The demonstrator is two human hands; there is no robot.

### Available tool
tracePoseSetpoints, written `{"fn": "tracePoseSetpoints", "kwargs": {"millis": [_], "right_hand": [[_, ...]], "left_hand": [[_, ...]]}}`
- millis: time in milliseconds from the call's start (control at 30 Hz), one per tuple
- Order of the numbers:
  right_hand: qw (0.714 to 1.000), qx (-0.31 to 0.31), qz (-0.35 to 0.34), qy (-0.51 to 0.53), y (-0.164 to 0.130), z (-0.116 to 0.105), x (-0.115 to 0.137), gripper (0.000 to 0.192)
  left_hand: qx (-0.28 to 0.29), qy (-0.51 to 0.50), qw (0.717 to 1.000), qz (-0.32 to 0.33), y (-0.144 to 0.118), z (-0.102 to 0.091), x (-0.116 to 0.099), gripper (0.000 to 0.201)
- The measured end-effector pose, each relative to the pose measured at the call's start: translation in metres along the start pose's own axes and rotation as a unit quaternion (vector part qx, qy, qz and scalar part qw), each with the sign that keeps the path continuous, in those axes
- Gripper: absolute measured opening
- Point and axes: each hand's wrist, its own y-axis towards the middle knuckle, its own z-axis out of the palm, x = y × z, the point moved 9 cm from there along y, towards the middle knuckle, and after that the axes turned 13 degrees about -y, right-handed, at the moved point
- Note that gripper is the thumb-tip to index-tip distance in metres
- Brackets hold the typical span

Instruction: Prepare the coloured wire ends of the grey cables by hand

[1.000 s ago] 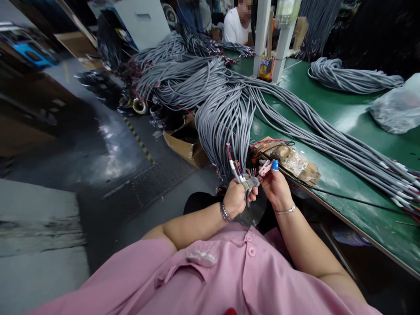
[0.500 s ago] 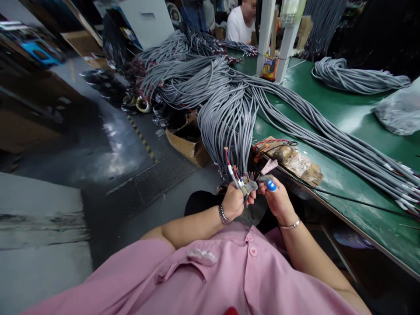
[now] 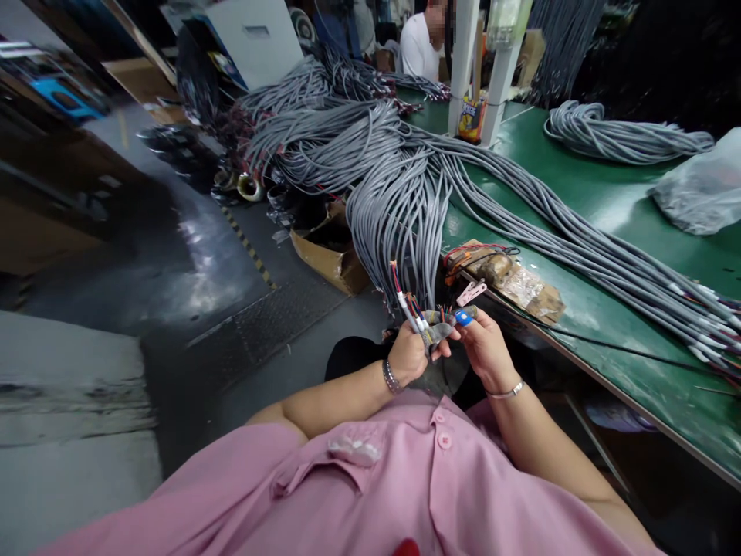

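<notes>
My left hand (image 3: 410,355) is closed around a few grey cables (image 3: 407,307), whose ends stick up with white bands and thin coloured wires. Grey, fabric-like covers sit on some of its fingers. Close on its right, my right hand (image 3: 485,349) is pinched, with a blue cover (image 3: 463,317) on the thumb and a grey one on a finger. Its fingertips meet at a short fan of coloured wires (image 3: 443,312) rising from the left hand; the exact contact is partly hidden. Just beyond the right hand is a pink clip (image 3: 471,292) at the table edge.
A large heap of grey cables (image 3: 399,208) hangs over the edge of the green table (image 3: 625,205). A taped cardboard piece (image 3: 524,289) lies near the right hand. An open carton (image 3: 327,259) stands on the floor. Across the table sits a person in white (image 3: 417,46).
My right hand has moved left toward the left hand, and its blue-covered thumb now presses by the coloured wires. The left hand keeps its hold on the cables.
</notes>
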Motion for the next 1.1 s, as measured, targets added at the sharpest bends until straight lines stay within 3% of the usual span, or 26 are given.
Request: {"fn": "tracePoseSetpoints", "kwargs": {"millis": [200,333,500,767,1100], "right_hand": [[0.995,-0.049,0.038,0.079,0.016,-0.021,-0.010,0.028],[0.994,-0.039,0.043,0.089,0.028,-0.022,-0.007,0.044],[0.995,-0.044,0.005,0.088,0.035,-0.014,0.004,0.035],[0.997,-0.068,-0.025,0.041,0.037,-0.013,0.010,0.039],[0.993,-0.041,0.042,0.105,0.030,-0.024,-0.022,0.049]], "left_hand": [[0.007,-0.047,0.999,-0.003,0.002,0.002,-0.009,0.025],[0.007,-0.059,0.998,0.011,0.005,0.006,-0.014,0.025],[-0.001,-0.060,0.998,0.021,0.008,0.010,-0.012,0.025],[-0.035,-0.032,0.999,0.016,0.010,0.008,-0.006,0.029],[-0.013,-0.040,0.999,0.007,0.006,-0.001,-0.005,0.027]]}}
